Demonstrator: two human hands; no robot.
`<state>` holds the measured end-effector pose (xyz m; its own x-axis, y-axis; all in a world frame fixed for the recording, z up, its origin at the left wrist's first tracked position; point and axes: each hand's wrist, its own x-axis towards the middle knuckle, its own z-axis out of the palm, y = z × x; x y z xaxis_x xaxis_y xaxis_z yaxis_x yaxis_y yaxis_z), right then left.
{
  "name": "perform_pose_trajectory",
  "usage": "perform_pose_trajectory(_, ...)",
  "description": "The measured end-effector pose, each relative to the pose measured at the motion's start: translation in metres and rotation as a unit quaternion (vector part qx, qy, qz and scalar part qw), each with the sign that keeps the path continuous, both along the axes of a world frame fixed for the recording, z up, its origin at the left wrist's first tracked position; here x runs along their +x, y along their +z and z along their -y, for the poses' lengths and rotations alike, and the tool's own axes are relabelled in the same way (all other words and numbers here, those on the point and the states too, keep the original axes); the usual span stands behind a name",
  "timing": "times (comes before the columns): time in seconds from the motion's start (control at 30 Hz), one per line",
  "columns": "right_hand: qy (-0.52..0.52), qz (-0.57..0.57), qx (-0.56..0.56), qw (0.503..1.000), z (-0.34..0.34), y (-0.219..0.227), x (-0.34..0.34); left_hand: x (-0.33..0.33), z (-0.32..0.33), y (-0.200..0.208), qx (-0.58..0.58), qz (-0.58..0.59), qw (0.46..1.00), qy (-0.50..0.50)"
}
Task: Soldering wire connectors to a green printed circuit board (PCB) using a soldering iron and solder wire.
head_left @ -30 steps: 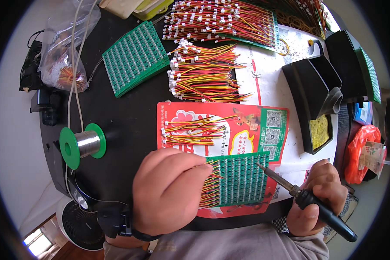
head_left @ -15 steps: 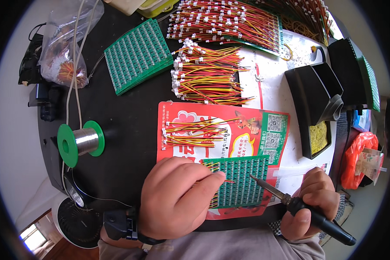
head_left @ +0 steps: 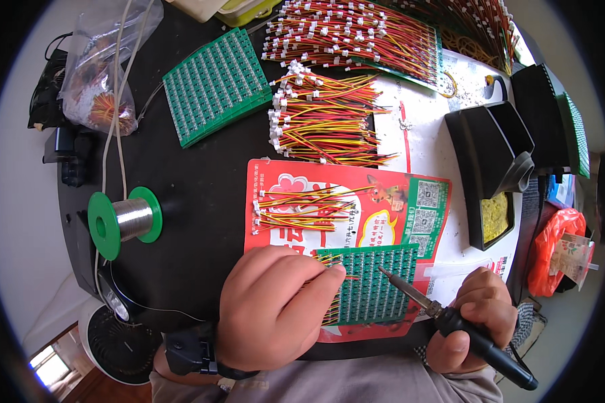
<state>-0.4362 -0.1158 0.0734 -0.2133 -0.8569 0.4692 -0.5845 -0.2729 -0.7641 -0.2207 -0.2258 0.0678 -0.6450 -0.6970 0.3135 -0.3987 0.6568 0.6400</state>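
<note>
My left hand (head_left: 272,309) is closed in a pinch over the left side of a green circuit board panel (head_left: 380,292). Between its thumb and forefinger is a thin wire (head_left: 351,277), its end poking out over the board. More red and yellow wires show along the panel's left edge, partly hidden by the hand. A soldering iron (head_left: 476,339) with a black handle is gripped in my right hand (head_left: 487,310). Its tip points left over the board's middle, short of the wire; whether it touches the board I cannot tell.
Loose connector wires (head_left: 309,209) lie on a red printed sheet (head_left: 262,171), with a larger wire pile (head_left: 326,121) beyond. A solder spool (head_left: 133,218) stands left, stacked boards (head_left: 215,87) behind. At right sits a black iron stand (head_left: 480,141) with a yellow sponge (head_left: 496,218).
The soldering iron and my right hand have shifted slightly left, bringing the tip nearer the left hand's fingertips. My left hand stays nearly in place, still pinching the wire.
</note>
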Motion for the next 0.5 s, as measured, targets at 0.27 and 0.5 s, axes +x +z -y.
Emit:
perform_pose_trajectory(0.27,-0.004,0.027,-0.022,0.999,-0.0001,-0.0003,-0.0014,0.0004,0.0016,0.0044,0.001,-0.005,1.0,0.008)
perform_pose_trajectory(0.5,-0.034,0.021,0.008,0.999,-0.0003,0.003,0.0018,-0.0004,0.0017,0.0077,-0.019,-0.013,0.999,0.04)
